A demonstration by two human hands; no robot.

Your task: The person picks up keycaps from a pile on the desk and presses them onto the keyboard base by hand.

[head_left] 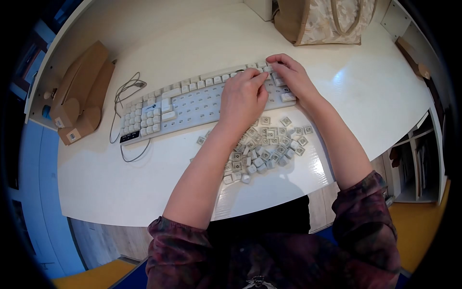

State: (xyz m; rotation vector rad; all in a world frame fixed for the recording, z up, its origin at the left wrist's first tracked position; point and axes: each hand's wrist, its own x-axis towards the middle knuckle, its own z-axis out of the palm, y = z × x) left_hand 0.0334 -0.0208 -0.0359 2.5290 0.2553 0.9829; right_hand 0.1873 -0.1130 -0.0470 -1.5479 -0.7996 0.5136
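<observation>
A white keyboard (192, 108) lies on the desk, tilted across the view, with many keycaps off its middle part. Over its right part my left hand (244, 94) has its fingers curled, the fingertips by the top row of keys; whatever they hold is hidden. My right hand (292, 74) rests at the keyboard's far right end, thumb and fingers spread apart round the corner, touching the keys. Loose keycaps (269, 144) lie in a pile just in front of the keyboard, partly behind my left forearm.
Brown cardboard pieces (84, 91) stand at the desk's left side. A grey cable (118, 98) curls beside the keyboard's left end. At the back right is a patterned bag (322, 21). Shelves (423, 164) adjoin the white desk (110, 188) on the right.
</observation>
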